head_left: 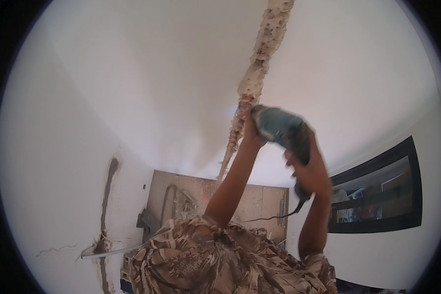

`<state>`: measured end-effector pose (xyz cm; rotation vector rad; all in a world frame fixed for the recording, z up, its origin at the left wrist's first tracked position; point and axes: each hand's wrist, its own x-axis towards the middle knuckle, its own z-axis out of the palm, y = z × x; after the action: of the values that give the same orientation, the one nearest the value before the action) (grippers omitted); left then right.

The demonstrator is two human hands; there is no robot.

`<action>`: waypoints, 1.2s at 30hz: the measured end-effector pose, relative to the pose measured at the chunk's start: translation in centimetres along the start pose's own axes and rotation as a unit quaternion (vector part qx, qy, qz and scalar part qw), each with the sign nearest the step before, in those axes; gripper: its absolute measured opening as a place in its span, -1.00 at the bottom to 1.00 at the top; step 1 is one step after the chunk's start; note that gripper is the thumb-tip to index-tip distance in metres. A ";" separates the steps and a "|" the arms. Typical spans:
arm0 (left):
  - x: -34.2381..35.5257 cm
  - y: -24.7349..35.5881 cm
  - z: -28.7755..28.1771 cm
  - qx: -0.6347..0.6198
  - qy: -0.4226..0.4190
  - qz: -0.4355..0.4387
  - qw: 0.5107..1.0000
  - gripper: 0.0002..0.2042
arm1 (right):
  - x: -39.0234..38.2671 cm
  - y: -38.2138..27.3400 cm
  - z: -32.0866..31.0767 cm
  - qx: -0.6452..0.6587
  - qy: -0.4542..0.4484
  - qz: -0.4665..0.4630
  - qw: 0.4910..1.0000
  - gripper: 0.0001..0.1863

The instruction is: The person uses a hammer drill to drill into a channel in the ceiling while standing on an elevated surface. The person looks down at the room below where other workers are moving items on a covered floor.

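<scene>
I look up at a white ceiling (157,73) with a rough chased groove (260,59) running across it. Both my arms are raised in camouflage sleeves. My left hand (250,130) grips the front of a blue-grey power tool (279,128), right where the tool meets the groove. My right hand (306,164) holds the tool's rear handle, a little lower and to the right. The tool is blurred. A black cable (285,213) hangs from its rear end.
A brown wooden panel (181,188) stands on the far wall below the groove. A dark-framed window (377,198) is at the right. On the left wall runs a vertical grey chase (110,179), with a white pipe (108,252) sticking out near its foot.
</scene>
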<state>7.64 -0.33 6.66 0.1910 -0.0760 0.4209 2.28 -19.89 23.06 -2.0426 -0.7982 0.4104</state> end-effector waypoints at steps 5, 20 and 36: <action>2.1 -2.4 0.1 -0.046 0.011 -0.025 0.999 -0.23 | 1.5 1.6 -3.0 0.049 -0.005 -0.033 0.998 -0.24; -9.8 -4.8 -8.8 0.073 0.130 -0.119 0.982 -0.31 | -11.9 10.7 8.2 0.151 0.087 0.036 0.984 -0.10; -2.2 1.8 -8.4 -0.012 0.000 -0.063 0.998 -0.48 | -3.2 6.8 11.0 0.012 0.100 -0.097 0.990 -0.18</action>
<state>5.22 2.08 -1.54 0.1714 -0.0693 0.2938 -3.62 -18.01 11.23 -1.9271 -0.8534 0.1027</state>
